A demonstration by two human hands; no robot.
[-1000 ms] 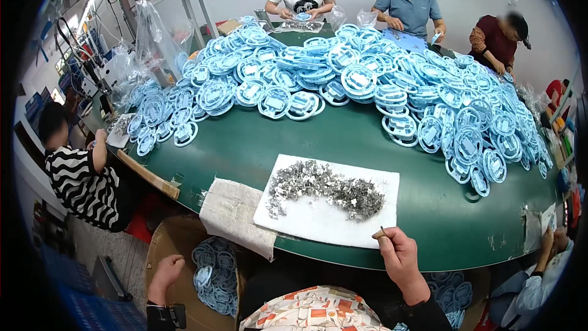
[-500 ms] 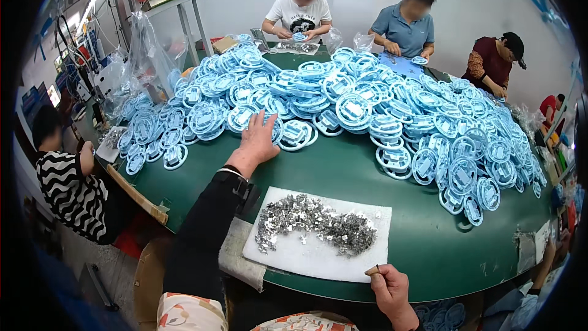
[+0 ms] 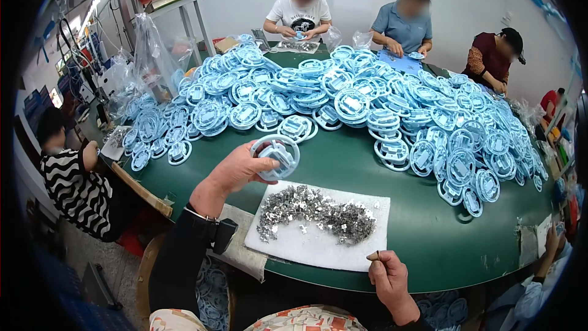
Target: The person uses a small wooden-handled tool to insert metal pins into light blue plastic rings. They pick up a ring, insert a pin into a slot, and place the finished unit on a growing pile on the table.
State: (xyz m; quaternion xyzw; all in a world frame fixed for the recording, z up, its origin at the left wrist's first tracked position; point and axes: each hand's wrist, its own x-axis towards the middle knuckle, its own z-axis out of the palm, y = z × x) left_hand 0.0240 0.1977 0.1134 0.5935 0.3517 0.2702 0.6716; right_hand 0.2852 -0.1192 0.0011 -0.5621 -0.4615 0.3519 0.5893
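A light-blue plastic ring with a crossbar, like a toy steering wheel (image 3: 285, 158), is tilted up above the green table, gripped at its left side by the thumb and fingers of my left hand (image 3: 242, 168). Below it lies a white foam sheet (image 3: 324, 258) bearing a heap of small shiny metal pieces (image 3: 349, 227). By the sheet's lower right corner, my right hand (image 3: 391, 279) is closed, fingers curled. A small tan tip shows at its fingers; whether that is a finger cover or something held is unclear.
A long pile of similar blue rings (image 3: 352, 104) spreads across the far side of the green table (image 3: 343, 162). Several people work around it. A wooden strip (image 3: 138, 189) edges the table at left. More blue rings (image 3: 213, 291) lie below the near edge.
My left hand has come back from the pile toward me, with a blue ring now in its grip. My right hand has hardly moved.
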